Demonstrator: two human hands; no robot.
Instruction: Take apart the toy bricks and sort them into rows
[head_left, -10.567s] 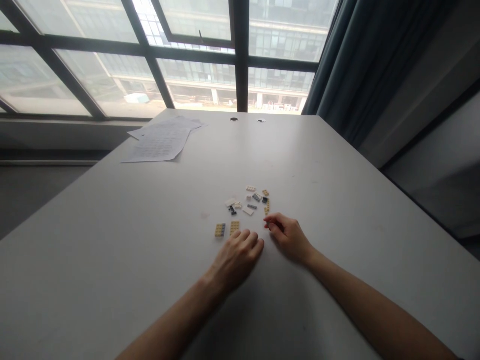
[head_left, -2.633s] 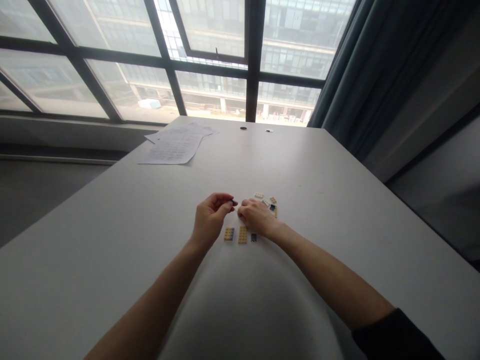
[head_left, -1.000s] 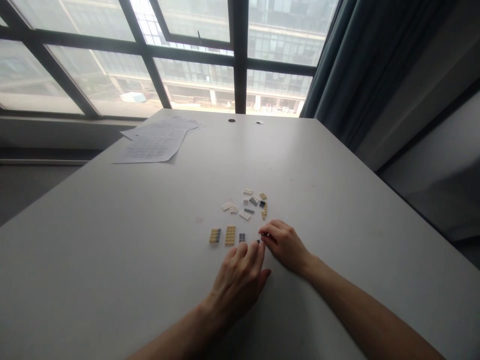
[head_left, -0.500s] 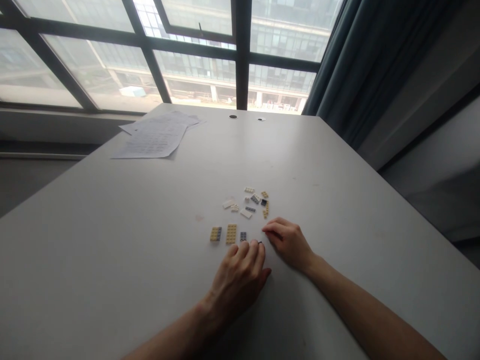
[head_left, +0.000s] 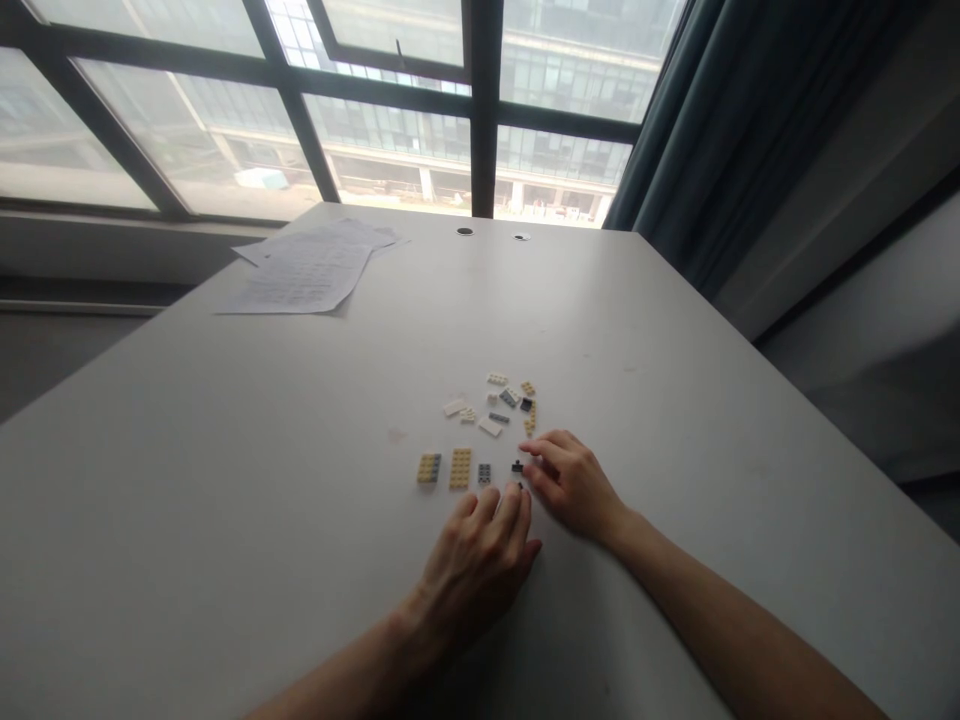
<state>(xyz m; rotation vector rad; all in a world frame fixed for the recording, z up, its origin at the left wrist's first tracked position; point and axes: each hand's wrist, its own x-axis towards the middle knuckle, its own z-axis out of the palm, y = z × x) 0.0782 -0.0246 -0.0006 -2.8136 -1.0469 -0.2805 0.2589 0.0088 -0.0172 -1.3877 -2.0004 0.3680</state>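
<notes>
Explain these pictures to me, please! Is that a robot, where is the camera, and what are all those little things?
There's no robot, just a person's two bare hands. One camera, worn on the person's head, takes every picture, looking forward and down.

The little things are studded building pieces on a white table. Nearest are a tan-and-gray piece, a tan plate and a gray piece, in a row. Farther back lie scattered white, tan, gray and dark pieces. Papers lie at the far left.

The right hand has its fingers parted beside a small black piece. The left hand is palm down; a dark bit peeks out at its fingertips, but I can't tell whether it's held.
</notes>
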